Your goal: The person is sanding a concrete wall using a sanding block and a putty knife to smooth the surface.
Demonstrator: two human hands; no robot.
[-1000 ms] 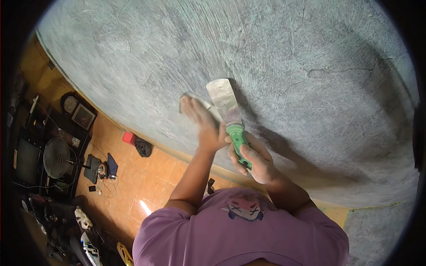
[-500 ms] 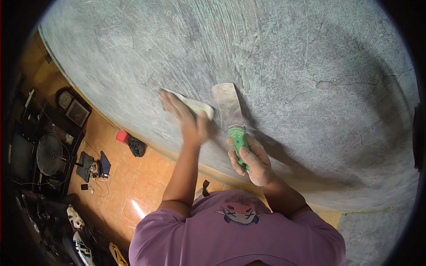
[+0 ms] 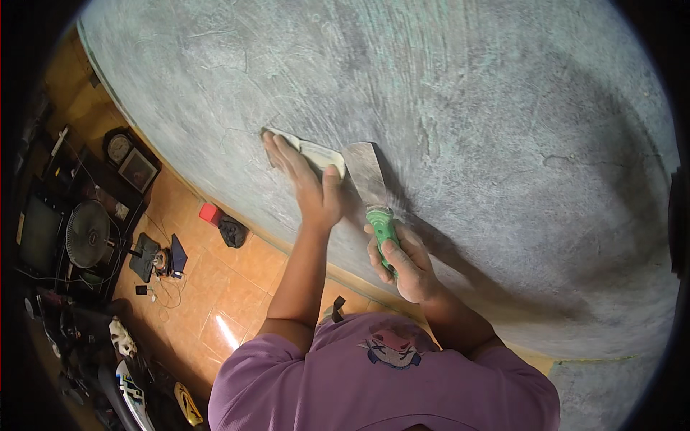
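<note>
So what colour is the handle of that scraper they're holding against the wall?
Bright green; the scraper handle sits in the right hand, clearest in the head view.

Grey-green rough plastered wall (image 3: 467, 108) fills frame from 10 to 4 o'clock, swirl marks and hairline cracks all over. Orange glossy tile floor (image 3: 215, 287) at 8 o'clock, bright glare spot on it. Along the wall base: small red box (image 3: 209, 213) with a dark bag (image 3: 233, 231) just beside it. At 9 o'clock a dark shelf with round clock (image 3: 118, 148), framed picture (image 3: 138, 169), standing fan (image 3: 88, 233). Cables and small gadgets (image 3: 154, 262) on tiles nearby. Dark clutter at 7 o'clock, unclear.
</note>
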